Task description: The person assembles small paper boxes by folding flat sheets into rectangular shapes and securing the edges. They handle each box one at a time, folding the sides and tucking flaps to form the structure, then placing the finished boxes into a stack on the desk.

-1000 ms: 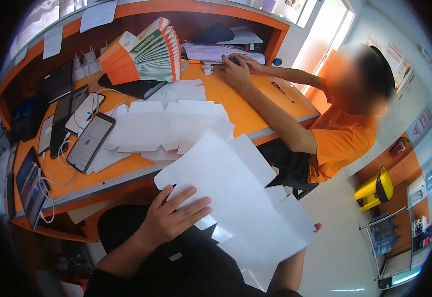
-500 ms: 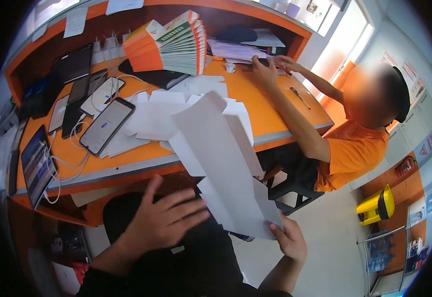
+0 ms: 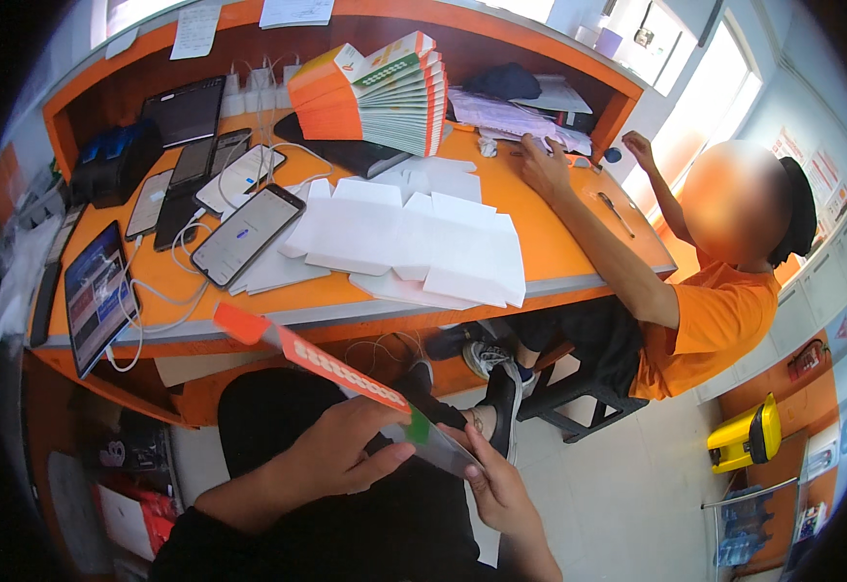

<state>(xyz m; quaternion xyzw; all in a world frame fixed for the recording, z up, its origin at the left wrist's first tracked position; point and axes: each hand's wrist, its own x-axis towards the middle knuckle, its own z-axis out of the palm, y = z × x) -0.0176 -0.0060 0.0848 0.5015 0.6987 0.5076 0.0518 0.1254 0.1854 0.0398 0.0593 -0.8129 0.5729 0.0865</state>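
Ahead of the left hand (image 3: 331, 451) stands an orange desk with a grey edge strip (image 3: 642, 247), an orange-framed open shelf (image 3: 615, 116) along its far side. Shiny pale floor (image 3: 618, 504) spreads rightward from the right hand (image 3: 501, 485) to a yellow bin with a black lid (image 3: 746, 436). Beyond that hand stands a black plastic stool (image 3: 584, 405); farther forward-right, a tall bright opening (image 3: 710, 97).

In front of the desk (image 3: 546, 242), the card (image 3: 341, 371) is turned nearly on its edge, so most of its face does not show. The left hand (image 3: 341, 451) hides some of it, and I can't tell if that hand grips. On the desk, white sheets (image 3: 414, 233) cover parts of each other. The phone's (image 3: 249, 238) words are too small to read. Right of the desk, the other person's head (image 3: 739, 204) is blurred. At the desk's back, the top edge cuts off a note (image 3: 295, 12).
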